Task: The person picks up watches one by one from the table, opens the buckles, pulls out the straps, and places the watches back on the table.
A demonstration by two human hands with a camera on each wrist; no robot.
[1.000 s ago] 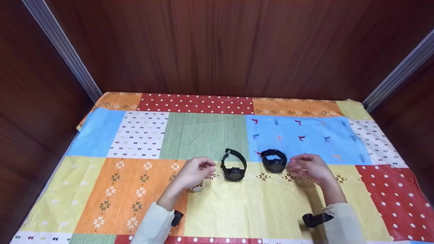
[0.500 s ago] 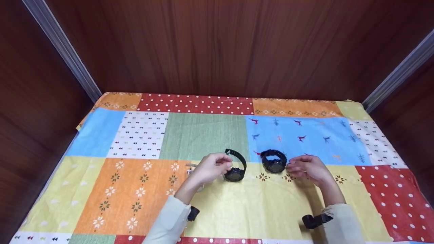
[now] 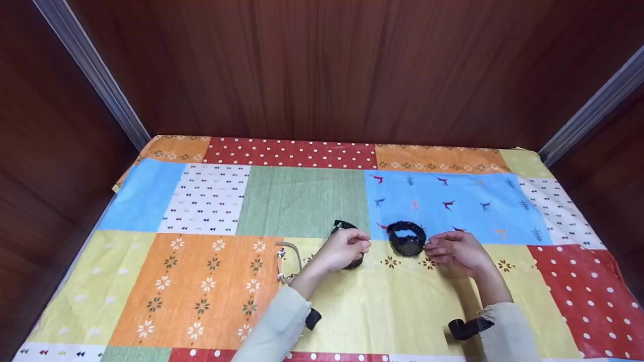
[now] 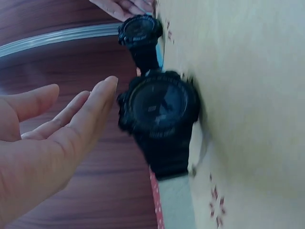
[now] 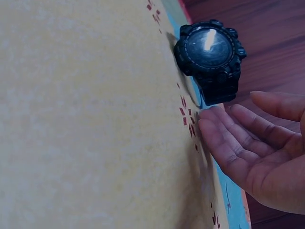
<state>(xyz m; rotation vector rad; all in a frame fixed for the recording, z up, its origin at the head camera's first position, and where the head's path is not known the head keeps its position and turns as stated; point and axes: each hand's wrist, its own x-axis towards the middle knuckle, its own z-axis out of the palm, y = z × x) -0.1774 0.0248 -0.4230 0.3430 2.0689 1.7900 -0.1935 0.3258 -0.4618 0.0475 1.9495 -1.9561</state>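
Note:
Two black digital wristwatches stand on the cloth with their straps looped. My left hand is over the left black watch and hides much of it in the head view. In the left wrist view its fingers are extended, the thumb is apart, and a narrow gap shows before the watch. Beside the other black watch my right hand holds nothing, its fingers loosely bent. The right wrist view shows these fingertips just below that watch.
A thin tan band with whitish pieces lies left of my left wrist, partly hidden by the sleeve. The patchwork tablecloth covers the table, with a dark wood panel behind it and more panels at both sides.
My left hand has moved right, from above the tan band to the left black watch, uncovering the band. The right hand and both black watches have stayed in place.

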